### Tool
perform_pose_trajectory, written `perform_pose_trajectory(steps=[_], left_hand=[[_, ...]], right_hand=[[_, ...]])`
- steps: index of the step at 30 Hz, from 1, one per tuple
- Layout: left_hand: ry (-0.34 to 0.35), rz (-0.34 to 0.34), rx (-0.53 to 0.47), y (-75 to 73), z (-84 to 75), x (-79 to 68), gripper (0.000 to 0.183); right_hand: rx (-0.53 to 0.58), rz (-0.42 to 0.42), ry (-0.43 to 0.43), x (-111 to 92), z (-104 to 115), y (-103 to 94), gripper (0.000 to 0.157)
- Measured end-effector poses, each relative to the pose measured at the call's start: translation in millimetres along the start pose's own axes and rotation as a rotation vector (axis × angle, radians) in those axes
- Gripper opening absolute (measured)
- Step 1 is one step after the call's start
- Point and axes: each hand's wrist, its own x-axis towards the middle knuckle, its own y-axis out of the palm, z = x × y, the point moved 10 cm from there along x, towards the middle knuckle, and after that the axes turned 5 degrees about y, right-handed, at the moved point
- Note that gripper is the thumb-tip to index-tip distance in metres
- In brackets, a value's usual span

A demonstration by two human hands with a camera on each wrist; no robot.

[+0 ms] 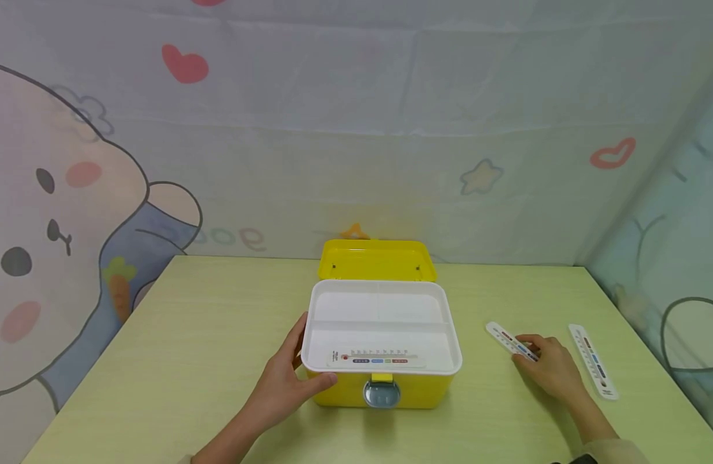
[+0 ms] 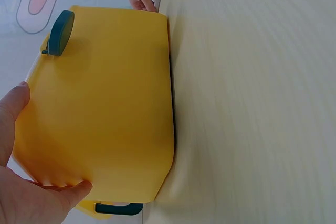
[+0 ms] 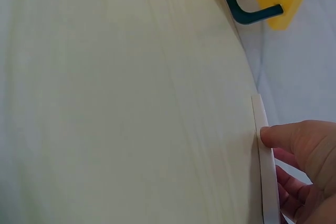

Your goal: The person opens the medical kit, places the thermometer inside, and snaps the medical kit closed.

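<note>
A yellow storage box (image 1: 414,393) with a white divided tray (image 1: 380,303) in its top stands on the table, its yellow lid (image 1: 376,261) folded back. My left hand (image 1: 283,386) grips the box's left side, thumb on the front face and fingers round the side. Inside the tray's front compartment lies one white strip thermometer (image 1: 376,359) with coloured bands. To the right of the box, my right hand (image 1: 548,368) pinches a second thermometer (image 1: 501,335) by its near end, thumb on one edge as the right wrist view shows. Its lower end is hidden under the fingers.
A third thermometer (image 1: 593,361) lies on the table just right of my right hand. On the box's front hangs a grey-green latch (image 1: 382,393), and a dark green handle (image 3: 254,14) shows at its side. A printed cloth (image 1: 356,129) hangs behind the pale wooden table (image 1: 217,309).
</note>
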Motion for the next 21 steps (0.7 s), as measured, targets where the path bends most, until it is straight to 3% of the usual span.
perform_pose_trajectory(steps=[21], left_hand=[[-0.015, -0.007, -0.01, -0.4, 2.6, -0.1, 0.103]], right_hand=[[0.015, -0.021, -0.045, 3, 5, -11.3, 0.037]])
